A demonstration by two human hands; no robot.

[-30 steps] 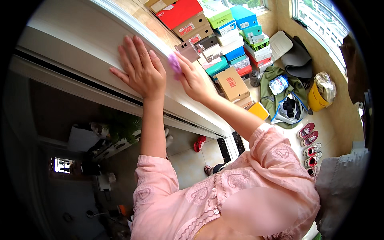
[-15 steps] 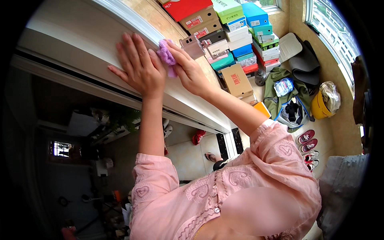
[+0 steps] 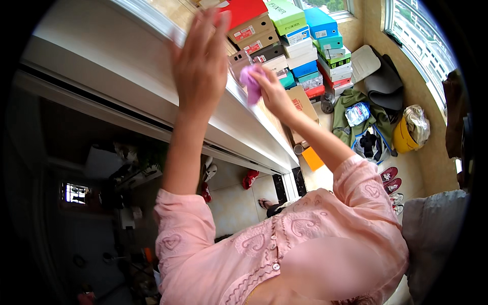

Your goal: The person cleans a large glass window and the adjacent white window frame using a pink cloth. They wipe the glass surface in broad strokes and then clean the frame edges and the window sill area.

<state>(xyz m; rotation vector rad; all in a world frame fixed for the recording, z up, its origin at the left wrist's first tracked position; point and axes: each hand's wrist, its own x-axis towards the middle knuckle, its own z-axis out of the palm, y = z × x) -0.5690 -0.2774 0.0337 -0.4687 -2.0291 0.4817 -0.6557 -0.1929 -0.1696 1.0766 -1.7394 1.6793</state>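
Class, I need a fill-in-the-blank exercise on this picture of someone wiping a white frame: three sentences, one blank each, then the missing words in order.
1. The right hand grips a crumpled cloth whose colour is ____.
2. The left hand is raised before the white frame with its fingers spread and holds ____.
3. The person's blouse is ____ in colour, and shoe boxes are stacked on the floor behind.

Missing words: purple; nothing; pink
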